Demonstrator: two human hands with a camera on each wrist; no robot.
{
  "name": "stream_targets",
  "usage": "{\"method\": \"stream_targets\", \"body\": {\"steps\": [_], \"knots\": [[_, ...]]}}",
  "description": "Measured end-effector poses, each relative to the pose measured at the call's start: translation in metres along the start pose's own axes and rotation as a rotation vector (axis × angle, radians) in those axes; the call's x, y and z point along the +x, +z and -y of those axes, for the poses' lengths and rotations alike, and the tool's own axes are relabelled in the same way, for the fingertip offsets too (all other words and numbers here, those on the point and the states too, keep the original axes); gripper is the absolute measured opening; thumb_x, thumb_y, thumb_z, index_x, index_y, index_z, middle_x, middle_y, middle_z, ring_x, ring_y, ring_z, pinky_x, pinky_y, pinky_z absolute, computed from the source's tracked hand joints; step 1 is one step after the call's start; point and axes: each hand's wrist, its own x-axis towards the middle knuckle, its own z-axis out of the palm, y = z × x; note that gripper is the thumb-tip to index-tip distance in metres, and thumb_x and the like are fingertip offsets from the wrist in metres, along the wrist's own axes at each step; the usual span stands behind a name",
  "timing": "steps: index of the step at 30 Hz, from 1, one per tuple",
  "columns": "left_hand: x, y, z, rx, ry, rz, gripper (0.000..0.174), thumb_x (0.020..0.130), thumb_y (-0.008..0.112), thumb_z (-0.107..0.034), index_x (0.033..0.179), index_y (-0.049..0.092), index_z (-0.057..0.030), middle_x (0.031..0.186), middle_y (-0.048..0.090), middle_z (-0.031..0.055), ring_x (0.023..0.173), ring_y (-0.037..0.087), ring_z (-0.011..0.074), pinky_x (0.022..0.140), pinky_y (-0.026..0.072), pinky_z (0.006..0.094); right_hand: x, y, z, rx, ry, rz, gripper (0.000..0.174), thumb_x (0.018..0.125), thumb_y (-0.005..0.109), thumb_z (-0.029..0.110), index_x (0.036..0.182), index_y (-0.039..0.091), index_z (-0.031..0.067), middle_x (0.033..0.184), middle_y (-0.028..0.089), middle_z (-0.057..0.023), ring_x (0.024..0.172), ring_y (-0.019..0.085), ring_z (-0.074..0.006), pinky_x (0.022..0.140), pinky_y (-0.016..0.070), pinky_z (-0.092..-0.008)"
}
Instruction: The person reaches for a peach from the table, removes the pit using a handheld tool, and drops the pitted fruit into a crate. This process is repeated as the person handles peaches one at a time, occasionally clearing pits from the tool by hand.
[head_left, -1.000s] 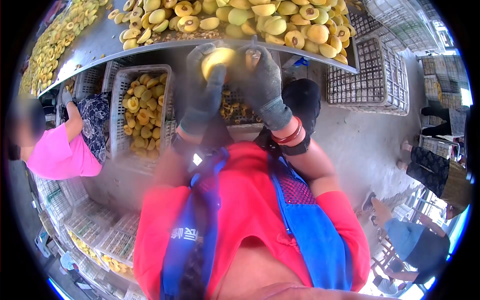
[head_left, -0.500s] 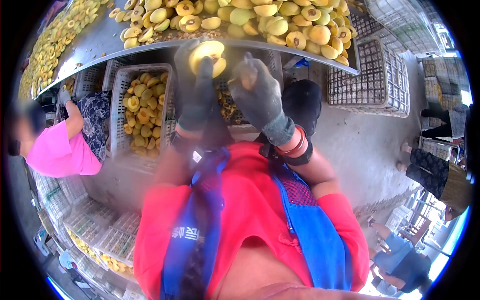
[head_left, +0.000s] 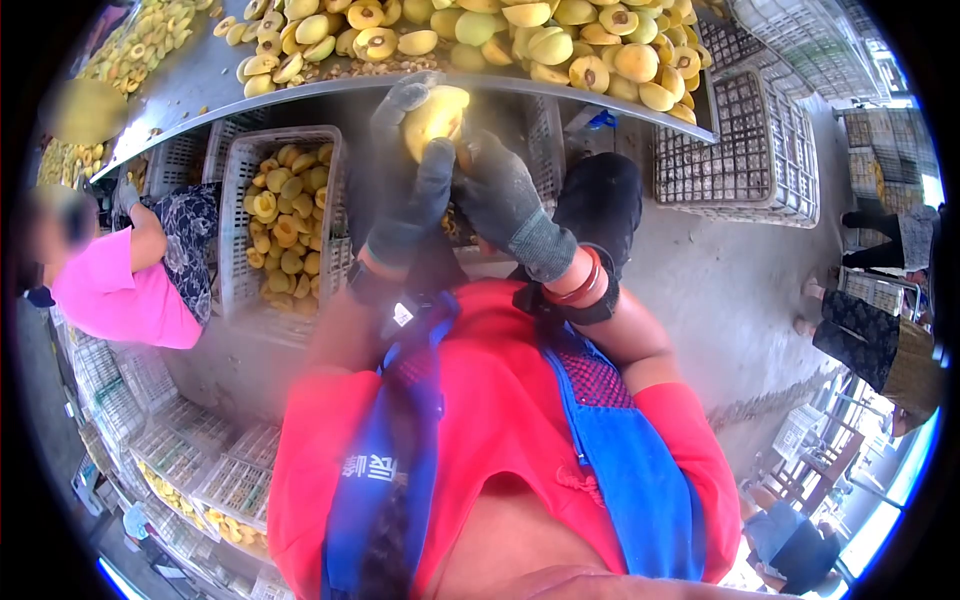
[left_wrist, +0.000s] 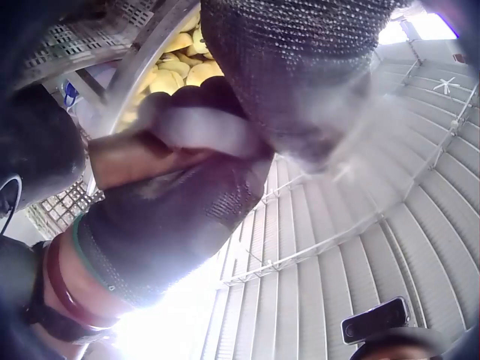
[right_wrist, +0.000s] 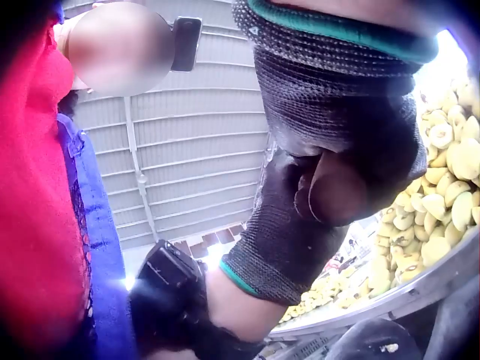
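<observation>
In the head view my gloved left hand (head_left: 408, 150) grips a yellow peach (head_left: 436, 122) just in front of the table's metal edge, thumb on its near side. My gloved right hand (head_left: 508, 185) is right beside the peach, its fingertips at the fruit's side. It grips a tool with a brown wooden handle (left_wrist: 124, 159), which sticks out of the fist in the left wrist view. The rounded handle end (right_wrist: 337, 191) shows in the right wrist view. The tool's working end is hidden between the hands.
Halved yellow peaches (head_left: 560, 45) are heaped on the metal table (head_left: 200, 75). A crate (head_left: 232, 270) of peach halves stands on the floor at left, beside a person in pink (head_left: 120, 285). A grey crate (head_left: 740, 205) stands at right; more people are beyond it.
Half a second ago the peach showed its cut face and my right hand was apart from it. Now the peach is turned and my right hand has moved left against it.
</observation>
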Motion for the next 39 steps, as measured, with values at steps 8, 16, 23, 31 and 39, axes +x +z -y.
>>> {"method": "stream_targets", "body": {"steps": [8,16,23,31,39], "knots": [[-0.003,-0.001,-0.007,-0.156,-0.102,0.043,0.046,0.095,0.049,-0.028,0.129,0.040,0.0009,0.130,0.046,0.0191,0.116,0.050,0.0283,0.098,0.0432,0.0402,0.005,-0.011,0.016,0.082,0.140,0.216,0.033,0.086,0.065,0.026,0.099,0.055,-0.0026,0.079,0.065,-0.0177,0.074,0.066,-0.0255,0.062,0.0508,-0.0375],[-0.005,-0.004,0.004,-0.086,-0.073,0.029,0.051,0.094,0.055,-0.037,0.127,0.040,-0.0008,0.123,0.051,0.0166,0.108,0.054,0.0258,0.093,0.0458,0.0360,0.009,0.006,-0.019,-0.225,-0.191,0.165,0.020,0.087,0.061,0.013,0.103,0.060,0.0006,0.090,0.063,-0.0155,0.081,0.061,-0.0306,0.073,0.0485,-0.0389],[-0.002,-0.009,-0.008,-0.265,-0.213,0.056,0.048,0.094,0.056,-0.035,0.125,0.042,-0.0003,0.123,0.052,0.0181,0.104,0.058,0.0236,0.087,0.0497,0.0335,0.005,-0.016,0.020,0.297,0.275,0.450,0.020,0.087,0.061,0.015,0.099,0.053,0.0018,0.068,0.056,-0.0035,0.058,0.058,-0.0150,0.051,0.0468,-0.0299],[-0.008,-0.016,0.014,-0.155,-0.081,0.048,0.043,0.093,0.059,-0.029,0.122,0.045,-0.0010,0.123,0.054,0.0175,0.104,0.059,0.0247,0.086,0.0511,0.0340,0.000,-0.013,0.026,0.423,0.340,0.455,0.006,0.084,0.057,0.008,0.081,0.054,0.0041,0.060,0.050,0.0008,0.045,0.047,-0.0068,0.037,0.0368,-0.0232],[-0.004,-0.022,0.015,-0.341,-0.133,0.123,0.045,0.092,0.059,-0.033,0.122,0.048,-0.0006,0.121,0.056,0.0164,0.102,0.059,0.0230,0.085,0.0507,0.0335,0.003,-0.024,0.025,0.362,0.353,0.657,0.012,0.085,0.057,0.012,0.076,0.053,0.0044,0.058,0.047,0.0012,0.045,0.046,-0.0078,0.038,0.0368,-0.0241]]}}
